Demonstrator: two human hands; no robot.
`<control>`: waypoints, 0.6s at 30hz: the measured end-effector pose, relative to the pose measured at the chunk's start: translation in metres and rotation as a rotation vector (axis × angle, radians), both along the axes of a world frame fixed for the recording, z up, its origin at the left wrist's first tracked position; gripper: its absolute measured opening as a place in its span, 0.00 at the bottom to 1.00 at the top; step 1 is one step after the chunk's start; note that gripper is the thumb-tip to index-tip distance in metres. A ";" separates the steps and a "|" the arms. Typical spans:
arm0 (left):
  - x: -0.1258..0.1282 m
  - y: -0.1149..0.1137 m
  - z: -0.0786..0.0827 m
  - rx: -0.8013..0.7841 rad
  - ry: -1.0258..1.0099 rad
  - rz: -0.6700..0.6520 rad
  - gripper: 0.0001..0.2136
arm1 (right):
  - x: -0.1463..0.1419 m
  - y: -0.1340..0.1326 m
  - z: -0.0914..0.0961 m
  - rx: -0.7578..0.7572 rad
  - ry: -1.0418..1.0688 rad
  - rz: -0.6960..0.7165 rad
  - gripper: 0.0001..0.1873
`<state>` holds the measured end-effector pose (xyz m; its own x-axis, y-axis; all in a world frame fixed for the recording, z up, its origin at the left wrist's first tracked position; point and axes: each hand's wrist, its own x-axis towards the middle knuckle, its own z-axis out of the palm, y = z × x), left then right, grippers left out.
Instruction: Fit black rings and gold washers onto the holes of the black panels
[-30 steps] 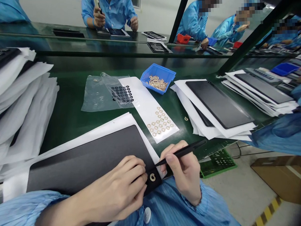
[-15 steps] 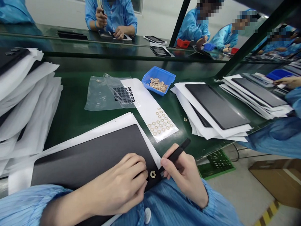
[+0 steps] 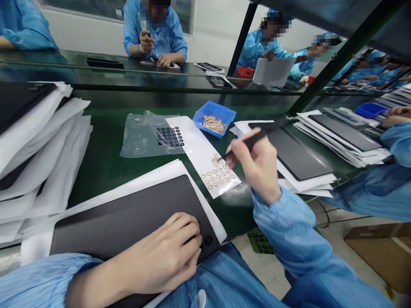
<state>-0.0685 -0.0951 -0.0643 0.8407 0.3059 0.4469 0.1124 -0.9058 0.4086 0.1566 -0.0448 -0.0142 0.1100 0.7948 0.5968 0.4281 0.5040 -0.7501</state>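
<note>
My left hand (image 3: 168, 254) rests with curled fingers on the near right corner of a dark flat panel (image 3: 126, 215), beside a small round hole (image 3: 207, 239). The panel lies on white paper (image 3: 159, 171). My right hand (image 3: 256, 163) is closed on black tweezers (image 3: 250, 141). Their tip touches the gold rings (image 3: 218, 171) laid out on a white strip (image 3: 200, 152).
A blue tray (image 3: 214, 113) of gold rings sits behind the strip, next to a clear bag with black rings (image 3: 169, 135). Stacks of panels and paper lie at left (image 3: 33, 146) and right (image 3: 293, 155). Other people in blue coats work across the green table (image 3: 101, 157).
My right hand has lifted the tweezers from the panel corner and reached forward to the rings on the white strip. The gold ring at the corner hole no longer shows. My left hand stayed.
</note>
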 end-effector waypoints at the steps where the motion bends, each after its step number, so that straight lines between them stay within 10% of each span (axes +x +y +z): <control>1: 0.000 0.000 0.000 -0.003 0.005 -0.004 0.10 | 0.006 0.024 0.006 0.050 -0.007 -0.039 0.10; 8: -0.002 0.001 -0.002 -0.019 0.037 0.011 0.10 | 0.033 0.164 0.014 -0.097 -0.286 -0.323 0.03; 18: -0.003 0.026 -0.005 0.037 0.033 0.237 0.02 | 0.023 0.191 0.026 -0.257 -0.461 -0.163 0.12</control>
